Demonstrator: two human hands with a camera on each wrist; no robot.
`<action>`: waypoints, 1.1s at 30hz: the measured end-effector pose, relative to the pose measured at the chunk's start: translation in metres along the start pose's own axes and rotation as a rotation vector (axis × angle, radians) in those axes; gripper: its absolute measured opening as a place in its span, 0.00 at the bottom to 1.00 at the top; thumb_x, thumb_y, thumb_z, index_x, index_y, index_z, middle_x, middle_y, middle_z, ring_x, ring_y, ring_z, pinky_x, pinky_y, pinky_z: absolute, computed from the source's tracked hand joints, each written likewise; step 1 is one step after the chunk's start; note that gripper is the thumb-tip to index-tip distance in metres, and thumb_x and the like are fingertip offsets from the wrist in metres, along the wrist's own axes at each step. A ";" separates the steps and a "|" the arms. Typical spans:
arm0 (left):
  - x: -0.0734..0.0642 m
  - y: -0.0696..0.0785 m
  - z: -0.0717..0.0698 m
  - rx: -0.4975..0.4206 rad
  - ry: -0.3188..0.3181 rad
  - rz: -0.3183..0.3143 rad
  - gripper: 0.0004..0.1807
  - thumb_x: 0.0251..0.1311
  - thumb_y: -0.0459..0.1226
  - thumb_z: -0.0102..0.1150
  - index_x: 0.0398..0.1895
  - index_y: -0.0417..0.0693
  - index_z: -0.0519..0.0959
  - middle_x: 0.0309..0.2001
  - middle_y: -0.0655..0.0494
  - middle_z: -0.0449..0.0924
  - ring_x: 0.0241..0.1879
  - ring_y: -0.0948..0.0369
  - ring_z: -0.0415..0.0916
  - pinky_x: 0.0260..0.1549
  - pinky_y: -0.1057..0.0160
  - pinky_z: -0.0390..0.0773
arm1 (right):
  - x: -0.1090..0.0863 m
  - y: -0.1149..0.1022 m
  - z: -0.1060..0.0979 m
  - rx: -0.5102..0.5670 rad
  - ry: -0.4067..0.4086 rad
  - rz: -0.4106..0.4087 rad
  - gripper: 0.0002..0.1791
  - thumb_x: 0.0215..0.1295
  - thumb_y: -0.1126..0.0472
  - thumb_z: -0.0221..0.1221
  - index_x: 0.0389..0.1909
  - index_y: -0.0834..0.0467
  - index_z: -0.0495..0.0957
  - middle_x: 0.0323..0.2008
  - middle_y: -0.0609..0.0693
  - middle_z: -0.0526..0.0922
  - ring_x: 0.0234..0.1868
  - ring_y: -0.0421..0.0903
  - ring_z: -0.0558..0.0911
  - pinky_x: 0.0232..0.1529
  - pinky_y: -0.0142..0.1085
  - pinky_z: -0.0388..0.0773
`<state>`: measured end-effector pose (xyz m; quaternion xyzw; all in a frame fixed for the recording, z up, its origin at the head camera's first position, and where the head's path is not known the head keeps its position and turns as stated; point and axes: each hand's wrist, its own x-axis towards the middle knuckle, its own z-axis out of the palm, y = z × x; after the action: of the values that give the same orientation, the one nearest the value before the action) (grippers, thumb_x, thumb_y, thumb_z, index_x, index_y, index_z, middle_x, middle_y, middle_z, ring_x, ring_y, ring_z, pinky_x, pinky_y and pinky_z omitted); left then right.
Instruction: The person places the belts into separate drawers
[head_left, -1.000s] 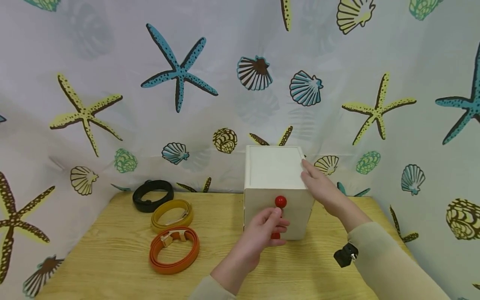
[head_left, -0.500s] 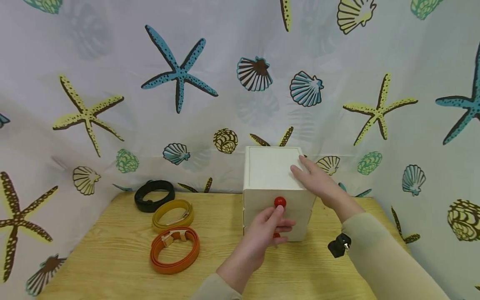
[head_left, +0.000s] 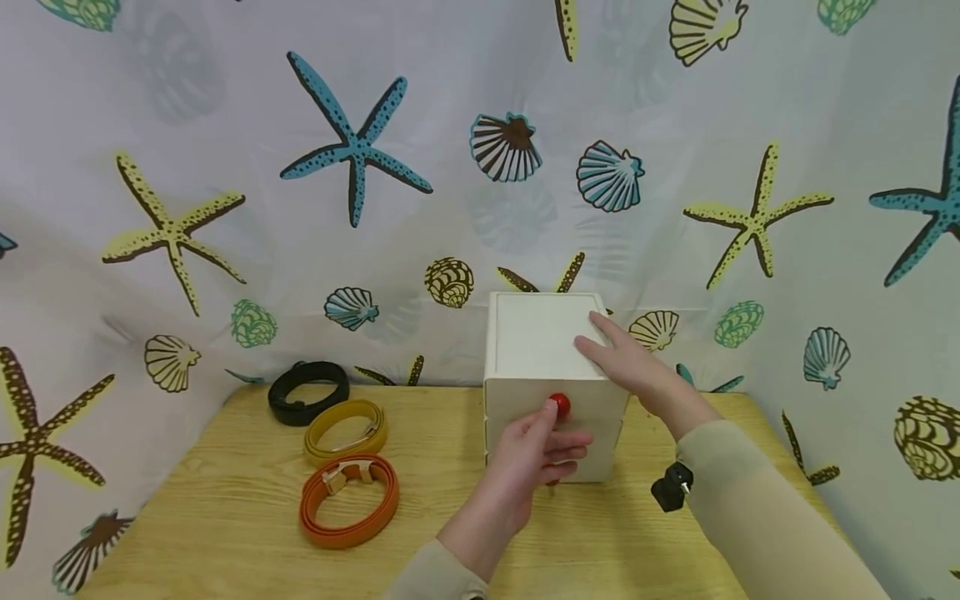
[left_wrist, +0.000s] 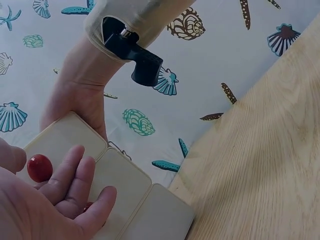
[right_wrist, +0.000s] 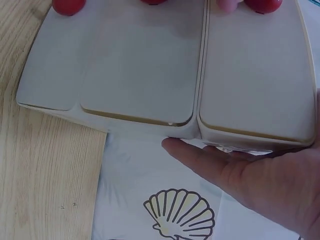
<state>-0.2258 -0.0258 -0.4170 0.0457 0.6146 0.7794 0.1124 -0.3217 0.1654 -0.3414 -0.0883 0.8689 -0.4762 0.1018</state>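
A white box with stacked drawers (head_left: 543,342) stands at the back of the table, each drawer front bearing a round red knob. At the top red knob (left_wrist: 40,168), my left hand (head_left: 517,458) has its thumb against the knob's left side; the other fingers stretch past it across the lower fronts. Part of the index finger is hidden. My right hand (head_left: 630,358) rests on the box's top right edge, its fingers spread. In the right wrist view, fingers of the right hand (right_wrist: 250,175) lie straight along the box's side. All drawer fronts look flush.
Three coiled belts lie left of the box on the wooden table (head_left: 247,492): a black belt (head_left: 281,408), a yellow belt (head_left: 322,454) and an orange belt (head_left: 352,536). A cloth printed with starfish and shells (head_left: 450,225) hangs close behind and beside the table.
My right hand has slid from the box's right edge further onto its top. My left thumb has moved up from beneath the top knob to its left side. The belts have not moved.
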 end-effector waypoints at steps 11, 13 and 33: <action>0.006 0.002 0.000 -0.035 0.073 0.001 0.31 0.85 0.56 0.54 0.58 0.34 0.85 0.47 0.46 0.93 0.45 0.58 0.91 0.58 0.50 0.86 | 0.005 -0.001 0.003 0.011 0.006 0.025 0.44 0.88 0.39 0.49 0.92 0.48 0.41 0.90 0.59 0.40 0.88 0.64 0.44 0.81 0.68 0.51; 0.006 0.003 0.000 -0.036 0.082 0.004 0.30 0.85 0.56 0.55 0.57 0.34 0.85 0.46 0.46 0.93 0.44 0.58 0.91 0.58 0.51 0.86 | 0.007 -0.001 0.004 0.009 0.009 0.028 0.45 0.88 0.39 0.49 0.92 0.48 0.41 0.90 0.58 0.40 0.89 0.63 0.43 0.82 0.68 0.49; 0.009 0.001 0.005 -0.050 0.131 0.009 0.28 0.84 0.54 0.57 0.55 0.35 0.87 0.45 0.47 0.94 0.38 0.61 0.91 0.60 0.52 0.84 | 0.006 -0.004 -0.002 0.013 -0.024 0.048 0.45 0.88 0.40 0.48 0.92 0.47 0.37 0.90 0.59 0.37 0.88 0.65 0.43 0.81 0.70 0.52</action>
<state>-0.2333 -0.0198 -0.4151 -0.0054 0.6007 0.7964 0.0697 -0.3282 0.1631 -0.3381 -0.0724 0.8663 -0.4783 0.1242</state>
